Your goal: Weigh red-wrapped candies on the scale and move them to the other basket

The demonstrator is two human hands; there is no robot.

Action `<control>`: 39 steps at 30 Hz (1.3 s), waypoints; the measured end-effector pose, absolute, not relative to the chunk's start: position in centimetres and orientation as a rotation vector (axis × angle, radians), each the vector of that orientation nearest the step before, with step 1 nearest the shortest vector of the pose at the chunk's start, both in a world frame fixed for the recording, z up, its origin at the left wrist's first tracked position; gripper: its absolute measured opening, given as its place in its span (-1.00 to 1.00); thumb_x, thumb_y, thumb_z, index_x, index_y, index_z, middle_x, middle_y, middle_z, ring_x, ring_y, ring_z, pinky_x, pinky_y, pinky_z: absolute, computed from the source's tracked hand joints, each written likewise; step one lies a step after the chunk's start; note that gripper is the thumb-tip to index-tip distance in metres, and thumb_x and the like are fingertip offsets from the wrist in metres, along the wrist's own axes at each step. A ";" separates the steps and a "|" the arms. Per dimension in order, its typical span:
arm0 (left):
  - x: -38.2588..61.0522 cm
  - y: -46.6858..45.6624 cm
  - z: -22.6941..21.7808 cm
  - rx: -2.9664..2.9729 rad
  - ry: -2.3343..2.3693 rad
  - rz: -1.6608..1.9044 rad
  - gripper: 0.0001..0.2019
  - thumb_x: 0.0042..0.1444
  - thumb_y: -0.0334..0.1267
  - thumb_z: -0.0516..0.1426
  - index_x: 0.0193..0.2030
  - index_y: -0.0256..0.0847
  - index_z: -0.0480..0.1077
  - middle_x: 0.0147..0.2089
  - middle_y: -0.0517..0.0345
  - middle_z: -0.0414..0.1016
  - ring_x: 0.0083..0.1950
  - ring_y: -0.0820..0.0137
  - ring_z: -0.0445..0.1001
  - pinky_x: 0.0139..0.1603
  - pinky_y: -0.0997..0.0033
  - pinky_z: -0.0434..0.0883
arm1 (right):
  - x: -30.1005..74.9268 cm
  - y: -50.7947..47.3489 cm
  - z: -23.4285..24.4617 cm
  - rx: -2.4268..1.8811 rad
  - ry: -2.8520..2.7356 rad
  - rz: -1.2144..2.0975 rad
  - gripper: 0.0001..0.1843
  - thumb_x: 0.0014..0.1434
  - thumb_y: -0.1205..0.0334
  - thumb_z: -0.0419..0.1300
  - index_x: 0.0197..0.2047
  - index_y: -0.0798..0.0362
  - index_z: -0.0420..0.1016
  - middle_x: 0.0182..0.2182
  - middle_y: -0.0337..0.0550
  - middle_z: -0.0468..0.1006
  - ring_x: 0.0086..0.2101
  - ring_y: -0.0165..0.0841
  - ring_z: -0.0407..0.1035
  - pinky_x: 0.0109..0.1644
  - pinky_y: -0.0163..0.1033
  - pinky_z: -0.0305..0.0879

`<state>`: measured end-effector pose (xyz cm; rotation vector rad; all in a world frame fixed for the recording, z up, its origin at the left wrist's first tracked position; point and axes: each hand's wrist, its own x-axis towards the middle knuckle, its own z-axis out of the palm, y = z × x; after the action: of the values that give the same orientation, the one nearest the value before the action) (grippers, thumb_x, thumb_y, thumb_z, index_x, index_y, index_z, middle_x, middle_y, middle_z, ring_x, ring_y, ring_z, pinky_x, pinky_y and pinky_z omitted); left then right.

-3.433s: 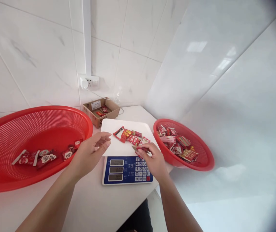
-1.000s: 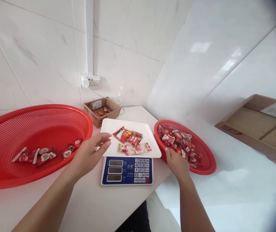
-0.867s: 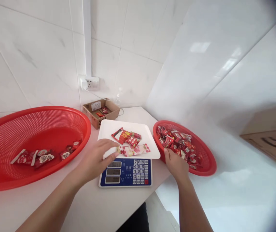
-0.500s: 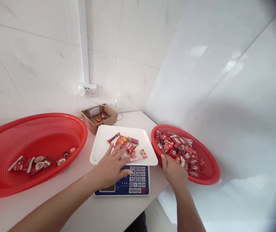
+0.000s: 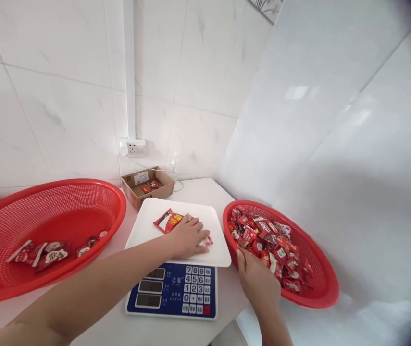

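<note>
My left hand (image 5: 188, 237) lies over small wrapped candy packets on the white scale tray (image 5: 140, 226). Its fingers are curled around some of them and hide most of that pile. A red and yellow candy packet (image 5: 169, 222) pokes out to the left of the hand. Below the tray sits the scale's blue keypad panel (image 5: 176, 300). At the right, my right hand (image 5: 257, 274) grips the near rim of a red plastic basket (image 5: 322, 257), its thumb over the edge. Many red candy packets (image 5: 266, 240) fill that basket.
A larger red basket (image 5: 82, 192) with several packets (image 5: 52, 254) stands on the left of the white table (image 5: 205, 190). Behind the tray are a small cardboard box (image 5: 133, 190) holding a few packets and a clear plastic bottle (image 5: 174, 164). A wall socket (image 5: 132, 148) is above.
My left hand has moved right across the tray and closed over the packets, covering most of them. My right hand has stayed on the basket rim. The view has shifted slightly.
</note>
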<state>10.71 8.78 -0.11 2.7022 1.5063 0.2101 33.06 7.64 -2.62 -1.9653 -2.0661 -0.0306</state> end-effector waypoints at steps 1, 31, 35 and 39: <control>10.9 9.1 -0.1 2.690 1.544 0.202 -0.47 0.22 0.10 -0.03 0.19 -0.17 0.29 0.21 -0.15 0.36 0.32 0.01 0.17 0.29 -0.15 0.04 | 33.0 7.6 -2.5 -1.990 -2.071 -0.009 -0.49 0.33 0.03 -0.19 -0.02 -0.02 0.54 -0.13 0.01 0.60 -0.22 -0.17 0.50 -0.31 -0.18 0.37; 7.0 7.8 1.0 2.445 1.606 0.111 -0.32 0.10 0.23 0.01 0.26 -0.12 0.19 0.39 -0.17 0.07 0.42 0.00 -0.03 0.35 -0.23 -0.19 | 33.0 7.4 -2.3 -2.009 -2.097 -0.003 -0.48 0.34 0.04 -0.20 0.07 -0.01 0.49 -0.04 -0.02 0.57 -0.14 -0.18 0.49 -0.22 -0.16 0.41; 6.4 7.5 1.3 2.430 1.649 0.183 -0.28 0.12 0.26 -0.05 0.32 -0.11 0.08 0.43 -0.12 -0.02 0.46 0.07 -0.17 0.38 -0.17 -0.22 | 33.0 7.3 -2.2 -2.019 -2.098 0.005 -0.48 0.34 0.03 -0.20 0.08 -0.01 0.48 -0.01 -0.03 0.55 -0.11 -0.18 0.47 -0.18 -0.16 0.41; 5.3 7.2 1.4 2.360 1.748 0.196 -0.20 0.10 0.35 -0.16 0.38 -0.07 -0.05 0.46 -0.18 -0.16 0.46 -0.05 -0.30 0.33 -0.33 -0.31 | 32.9 7.2 -2.0 -2.035 -2.103 0.034 -0.48 0.34 0.05 -0.21 0.08 0.02 0.48 -0.02 -0.02 0.55 -0.10 -0.17 0.47 -0.14 -0.12 0.41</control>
<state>5.34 7.24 1.38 2.3601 1.7480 0.1963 32.85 7.21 -2.02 -2.0346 -2.1034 0.0339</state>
